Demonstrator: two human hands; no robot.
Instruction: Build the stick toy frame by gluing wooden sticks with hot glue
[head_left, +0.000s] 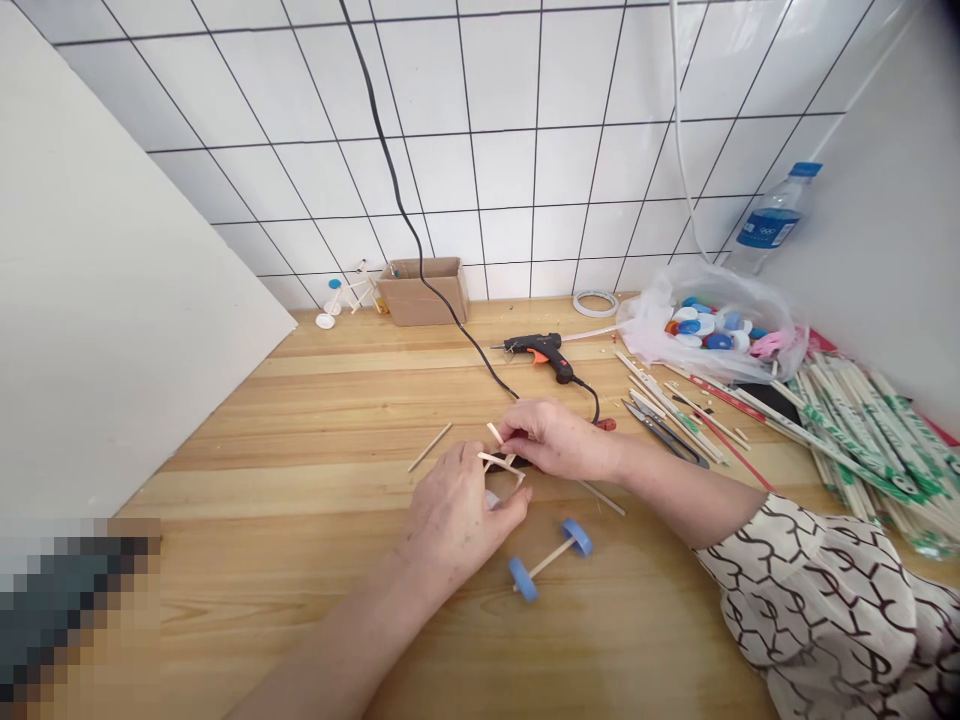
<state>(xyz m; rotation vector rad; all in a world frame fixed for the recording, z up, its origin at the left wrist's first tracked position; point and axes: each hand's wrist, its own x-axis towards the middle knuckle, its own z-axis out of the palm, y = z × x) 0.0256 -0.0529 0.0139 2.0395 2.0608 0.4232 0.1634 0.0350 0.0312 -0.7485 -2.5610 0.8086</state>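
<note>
My left hand (pixel 450 515) is closed around a small frame of pale wooden sticks (pixel 501 464), held just above the table. From the right, my right hand (pixel 562 440) pinches a short wooden stick (pixel 494 433) against that frame. A whitish round piece (pixel 492 499) shows partly beneath my left fingers, and something dark lies behind the frame, mostly hidden. Nearer to me, two blue bottle caps joined by a stick (pixel 551 557) rest on the wood. One loose stick (pixel 430 447) lies left of my hands, another (pixel 604 498) below my right wrist.
Behind my hands lies a black glue gun (pixel 544 350) with its cord. Scissors (pixel 664 432), loose sticks and wrapped chopsticks (pixel 862 430) fill the right side. A bag of bottle caps (pixel 712 325), tape roll (pixel 595 304), cardboard box (pixel 424 292) and water bottle (pixel 772 222) stand along the wall.
</note>
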